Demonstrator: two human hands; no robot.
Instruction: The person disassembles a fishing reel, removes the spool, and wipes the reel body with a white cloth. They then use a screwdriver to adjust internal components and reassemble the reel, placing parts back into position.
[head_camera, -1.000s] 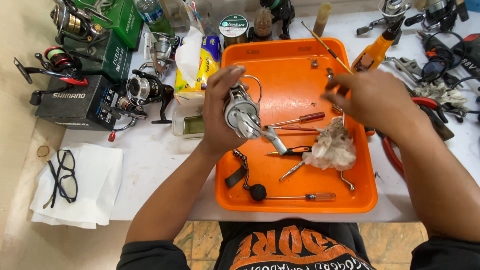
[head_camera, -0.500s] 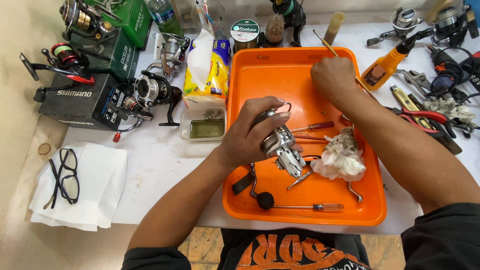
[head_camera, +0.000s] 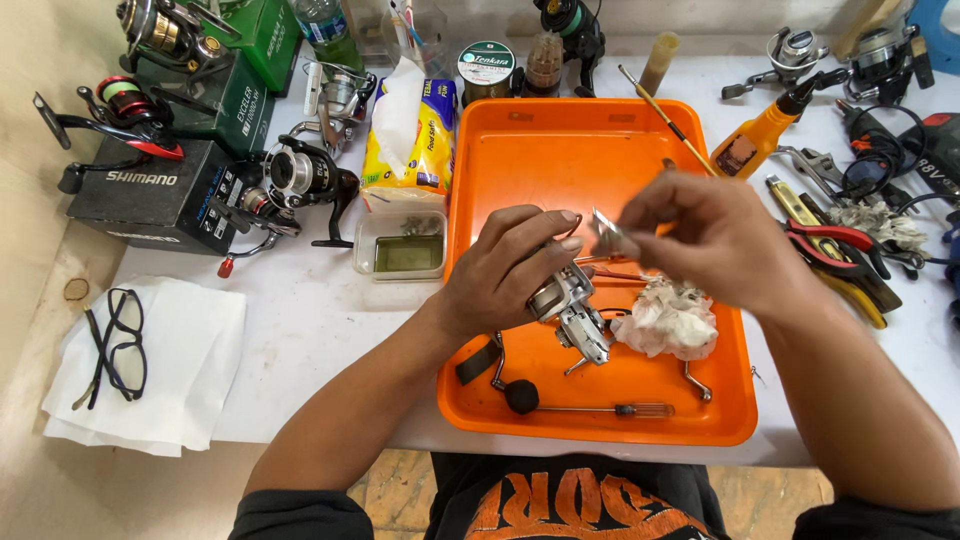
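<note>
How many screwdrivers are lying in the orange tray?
1 clearly: a screwdriver near the front edge of the tray. A thin shaft under the right hand may be a second, mostly hidden.

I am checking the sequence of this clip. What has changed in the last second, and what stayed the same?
The right hand went up to the far side of the tray, then came back toward the reel, now pinching a small metal part beside it. The left hand lowered the reel slightly toward the tray and keeps holding it. The rag, handle and screwdriver stayed in place.
</note>
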